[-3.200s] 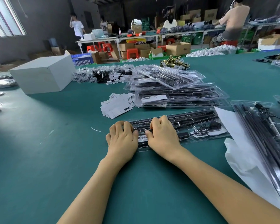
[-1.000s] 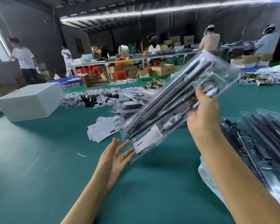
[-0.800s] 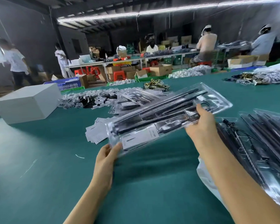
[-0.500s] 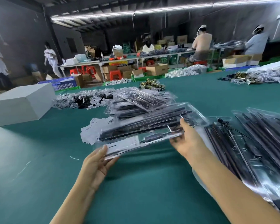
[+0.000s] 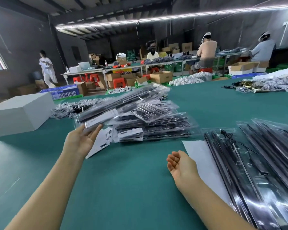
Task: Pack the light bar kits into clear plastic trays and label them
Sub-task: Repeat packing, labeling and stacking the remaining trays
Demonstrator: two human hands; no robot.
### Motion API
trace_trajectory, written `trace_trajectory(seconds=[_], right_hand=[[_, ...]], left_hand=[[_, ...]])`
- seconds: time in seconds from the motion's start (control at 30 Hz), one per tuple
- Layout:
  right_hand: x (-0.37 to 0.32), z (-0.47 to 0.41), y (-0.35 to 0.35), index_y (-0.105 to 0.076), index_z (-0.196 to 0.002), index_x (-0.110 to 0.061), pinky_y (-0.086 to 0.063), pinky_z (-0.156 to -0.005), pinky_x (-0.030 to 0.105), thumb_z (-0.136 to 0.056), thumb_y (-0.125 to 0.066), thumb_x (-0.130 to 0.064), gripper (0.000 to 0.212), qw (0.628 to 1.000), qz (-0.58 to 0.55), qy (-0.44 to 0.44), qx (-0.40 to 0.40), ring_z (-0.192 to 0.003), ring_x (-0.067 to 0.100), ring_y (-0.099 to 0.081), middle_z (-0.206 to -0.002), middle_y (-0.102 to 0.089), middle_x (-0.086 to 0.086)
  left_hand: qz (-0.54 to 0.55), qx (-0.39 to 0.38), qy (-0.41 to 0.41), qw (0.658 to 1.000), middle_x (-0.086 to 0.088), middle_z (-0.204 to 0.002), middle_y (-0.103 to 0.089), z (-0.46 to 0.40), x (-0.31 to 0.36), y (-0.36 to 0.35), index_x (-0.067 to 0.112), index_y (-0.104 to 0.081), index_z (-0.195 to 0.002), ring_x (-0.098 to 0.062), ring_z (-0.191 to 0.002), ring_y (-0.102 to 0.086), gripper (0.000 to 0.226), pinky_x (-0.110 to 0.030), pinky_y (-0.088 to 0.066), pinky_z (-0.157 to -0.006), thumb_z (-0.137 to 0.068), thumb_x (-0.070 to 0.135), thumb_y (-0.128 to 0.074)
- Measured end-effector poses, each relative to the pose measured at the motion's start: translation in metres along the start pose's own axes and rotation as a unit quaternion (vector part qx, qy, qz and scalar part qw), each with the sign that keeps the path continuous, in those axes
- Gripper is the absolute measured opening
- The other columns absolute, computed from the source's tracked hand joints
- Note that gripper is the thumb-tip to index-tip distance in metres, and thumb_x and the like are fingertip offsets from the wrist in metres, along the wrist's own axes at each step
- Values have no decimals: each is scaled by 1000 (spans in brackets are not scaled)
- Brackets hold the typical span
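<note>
Touching a packed tray (image 5: 116, 105) above the stack (image 5: 153, 128), left hand (image 5: 81, 141) fingers straight

Two hands over the green table (image 5: 140, 188). One white box (image 5: 20, 113) at ten o'clock. One white sheet (image 5: 204, 163) at three o'clock. Four people at twelve o'clock. Stacked packed trays (image 5: 153, 123): count unclear.

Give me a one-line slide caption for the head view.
Left hand sends a packed, labelled tray onto the pile of finished trays; right hand hangs open over the green table.
</note>
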State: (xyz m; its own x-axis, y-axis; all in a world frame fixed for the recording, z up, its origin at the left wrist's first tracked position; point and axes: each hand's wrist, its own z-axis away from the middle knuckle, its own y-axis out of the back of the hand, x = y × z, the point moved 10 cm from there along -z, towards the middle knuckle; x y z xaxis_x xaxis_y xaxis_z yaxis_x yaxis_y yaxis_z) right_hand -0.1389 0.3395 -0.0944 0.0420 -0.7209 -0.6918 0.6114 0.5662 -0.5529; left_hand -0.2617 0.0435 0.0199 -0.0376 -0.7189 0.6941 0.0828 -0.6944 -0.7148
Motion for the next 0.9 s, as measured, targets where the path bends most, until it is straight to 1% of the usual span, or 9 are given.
trace_trajectory(seconds=[0.17, 0.3, 0.37, 0.5, 0.6, 0.7, 0.8, 0.83, 0.9], right_hand=[[-1, 2, 0, -56, -82, -2, -45, -54, 25, -99, -41, -10, 24, 1000, 13, 8, 7, -59, 18, -55, -71, -58, 10], [-2, 3, 0, -56, -80, -2, -45, -53, 24, -98, -40, -7, 24, 1000, 13, 10, 9, -58, 17, -55, -70, -58, 10], [-3, 3, 0, -56, -79, -2, -46, -52, 24, -97, -41, -7, 24, 1000, 16, 14, 14, -57, 17, -55, -70, -58, 10], [-4, 3, 1, -56, -79, -2, -46, -49, 23, -97, -41, -6, 24, 1000, 11, 14, 22, -56, 17, -55, -69, -58, 11], [-3, 4, 1, -56, -78, -2, -46, -46, 21, -97, -41, -6, 24, 1000, 8, 12, 22, -55, 17, -55, -69, -58, 10], [-3, 5, 1, -56, -78, -2, -47, -42, 19, -97, -40, -6, 24, 1000, 7, 12, 23, -55, 17, -55, -69, -58, 10], [-3, 6, 1, -56, -79, -2, -47, -45, 20, -97, -40, -6, 24, 1000, 9, 11, 23, -55, 17, -55, -69, -58, 10], [-2, 6, 1, -56, -79, -2, -47, -47, 21, -97, -40, -6, 24, 1000, 9, 11, 23, -55, 17, -56, -69, -58, 10], [-3, 5, 1, -57, -80, -2, -46, -49, 23, -97, -41, -6, 24, 1000, 8, 12, 24, -55, 17, -56, -69, -59, 11]], left_hand=[[70, 31, 30, 997, -26, -138, -38, -32, -22, -32, 7, -43, -133, -50, -113, -54, 32, -45, -59, -71, -101, 10, -44], [102, 73, 45, 991, -22, -122, -46, -45, -42, -38, 11, -56, -102, -45, -114, -55, 10, -46, -59, -61, -95, 17, -59], [92, 102, 51, 989, -19, -115, -49, -49, -50, -32, 12, -54, -112, -39, -115, -56, 24, -46, -60, -61, -93, 24, -62], [43, 147, 39, 987, -14, -100, -54, -54, -59, -12, 15, -40, -139, -37, -107, -59, 59, -45, -58, -77, -91, 40, -62], [24, 156, 29, 987, -14, -116, -53, -53, -61, -2, 7, -35, -141, -32, -109, -58, 68, -42, -56, -83, -91, 48, -58], [52, 162, 11, 985, -16, -135, -46, -49, -58, 4, 1, -49, -112, -35, -124, -50, 38, -41, -49, -97, -98, 36, -51], [104, 162, 29, 981, -14, -110, -49, -41, -62, 9, 13, -46, -82, -23, -100, -53, 19, -18, -17, -111, -101, 18, -47], [0, 159, 11, 987, -9, -95, -49, -43, -56, 9, 21, -41, -76, -14, -84, -53, 26, -10, -3, -108, -100, 15, -48], [19, 171, 29, 985, 2, -76, -42, -42, -66, 20, 21, -38, -74, -9, -63, -53, 31, 1, -24, -100, -101, 9, -46]])
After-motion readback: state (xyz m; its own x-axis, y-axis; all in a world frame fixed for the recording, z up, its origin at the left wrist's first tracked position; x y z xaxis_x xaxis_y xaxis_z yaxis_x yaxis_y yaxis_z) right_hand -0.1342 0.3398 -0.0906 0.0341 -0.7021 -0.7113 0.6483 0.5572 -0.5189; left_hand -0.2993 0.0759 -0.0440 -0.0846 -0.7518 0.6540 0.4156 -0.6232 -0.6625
